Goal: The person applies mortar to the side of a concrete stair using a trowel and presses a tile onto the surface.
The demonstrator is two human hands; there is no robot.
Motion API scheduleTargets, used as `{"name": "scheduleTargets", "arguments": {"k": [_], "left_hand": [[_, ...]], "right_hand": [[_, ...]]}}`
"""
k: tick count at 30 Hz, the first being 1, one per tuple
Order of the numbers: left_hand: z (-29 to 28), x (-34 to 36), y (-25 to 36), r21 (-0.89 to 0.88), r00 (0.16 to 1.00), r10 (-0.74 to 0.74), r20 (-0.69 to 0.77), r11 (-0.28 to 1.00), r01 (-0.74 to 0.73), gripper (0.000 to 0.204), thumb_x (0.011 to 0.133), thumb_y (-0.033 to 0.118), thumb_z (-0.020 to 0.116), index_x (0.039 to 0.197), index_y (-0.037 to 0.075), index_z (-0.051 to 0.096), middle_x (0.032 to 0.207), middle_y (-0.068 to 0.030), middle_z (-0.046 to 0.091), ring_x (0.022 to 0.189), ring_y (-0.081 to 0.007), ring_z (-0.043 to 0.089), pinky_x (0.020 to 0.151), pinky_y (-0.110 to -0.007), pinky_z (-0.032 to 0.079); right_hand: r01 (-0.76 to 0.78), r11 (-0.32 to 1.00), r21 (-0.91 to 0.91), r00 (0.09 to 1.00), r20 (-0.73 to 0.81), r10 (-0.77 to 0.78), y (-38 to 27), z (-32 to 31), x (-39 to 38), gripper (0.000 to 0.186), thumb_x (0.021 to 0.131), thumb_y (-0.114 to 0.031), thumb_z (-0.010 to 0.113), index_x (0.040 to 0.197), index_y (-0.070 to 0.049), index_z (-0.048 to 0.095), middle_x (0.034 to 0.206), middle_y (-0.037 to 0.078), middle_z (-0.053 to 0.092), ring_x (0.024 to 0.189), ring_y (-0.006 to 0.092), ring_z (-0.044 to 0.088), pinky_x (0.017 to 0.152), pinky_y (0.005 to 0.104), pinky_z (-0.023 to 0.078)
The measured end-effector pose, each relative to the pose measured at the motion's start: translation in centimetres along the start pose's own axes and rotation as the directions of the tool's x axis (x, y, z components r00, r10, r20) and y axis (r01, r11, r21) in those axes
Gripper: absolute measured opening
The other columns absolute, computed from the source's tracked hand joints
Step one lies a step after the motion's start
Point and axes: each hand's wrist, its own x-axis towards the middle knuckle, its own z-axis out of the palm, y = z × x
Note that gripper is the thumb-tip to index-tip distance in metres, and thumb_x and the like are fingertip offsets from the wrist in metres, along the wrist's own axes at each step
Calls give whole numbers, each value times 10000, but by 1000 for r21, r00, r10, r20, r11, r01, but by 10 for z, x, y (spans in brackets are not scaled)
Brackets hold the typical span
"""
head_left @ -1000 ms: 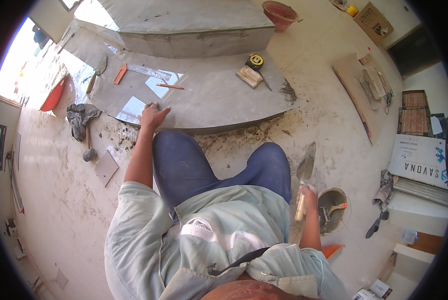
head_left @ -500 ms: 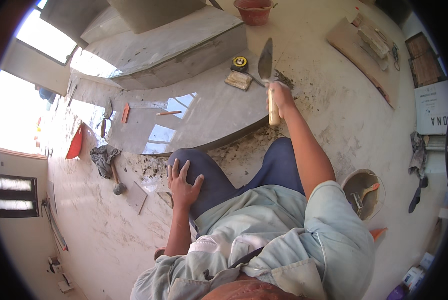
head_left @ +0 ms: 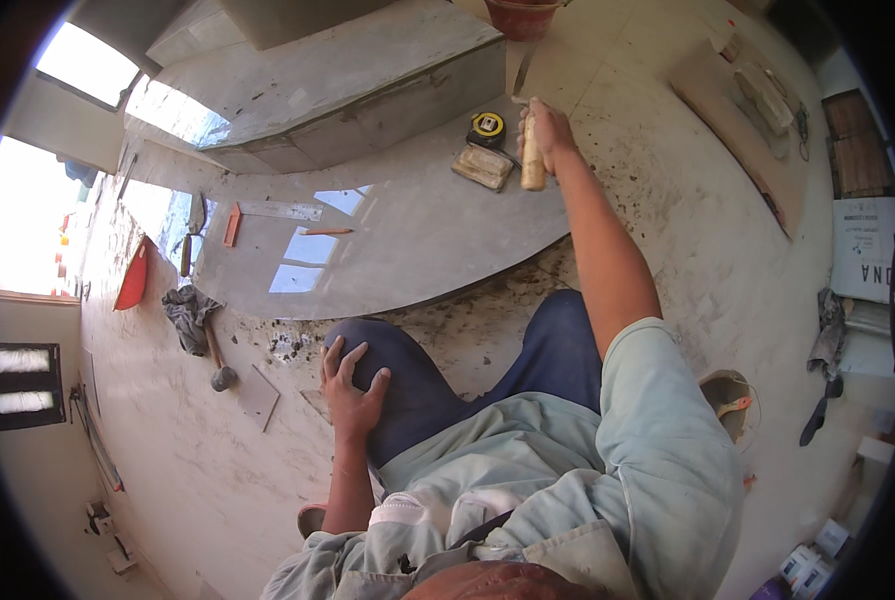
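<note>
My right hand (head_left: 550, 130) is closed round the pale wooden handle of a trowel (head_left: 533, 160). Its narrow blade points away from me, just short of a red bucket (head_left: 524, 20) at the far edge. A black and yellow tape measure (head_left: 488, 128) and a beige block (head_left: 483, 167) sit on the grey curved slab (head_left: 398, 255), just left of that hand. My left hand (head_left: 356, 385) rests on my left knee, holding nothing, its fingers spread. Farther left on the slab lie a pencil (head_left: 328, 232) and a try square (head_left: 278, 211) with an orange handle.
On the left are a second trowel (head_left: 188, 245), a red scoop-like piece (head_left: 133, 275), a grey rag (head_left: 190, 312), a mallet (head_left: 222, 375) and a tile offcut (head_left: 260, 398). A raised step (head_left: 398, 95) stands behind the slab. On the right are a board (head_left: 693, 85) and a container (head_left: 713, 390) with a brush.
My right hand has carried the trowel farther away, toward the red bucket, and its blade now shows nearly edge-on. My left hand stays on the knee. The whole view has shifted slightly.
</note>
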Motion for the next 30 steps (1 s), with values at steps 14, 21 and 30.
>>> {"name": "scheduleTargets", "arguments": {"k": [14,21,30], "left_hand": [[6,17,0,-31,998,-10,65,999,12,548,737,281,833,1250,127,721,1512,-179,510,1472,-441,360,1204,-537,298],[5,25,-10,-86,997,-26,79,996,32,527,738,278,830,1232,122,730,1511,-181,511,1473,-446,361,1205,-539,293],[4,29,-7,-93,997,-35,72,995,41,506,721,283,831,1201,151,744,1506,-154,524,1466,-438,374,1197,-534,290]], "right_hand": [[236,972,-19,956,-177,-235,67,136,57,372,1069,-334,370,1137,17,473,755,134,567,490,264,612,424,419,539],[110,994,-16,977,-179,-111,99,139,27,372,1062,-306,362,1148,34,488,771,159,603,500,267,614,423,419,530],[122,981,-152,974,-174,-148,66,130,36,333,1051,-291,397,1131,23,472,755,167,594,498,290,626,416,424,523]]}}
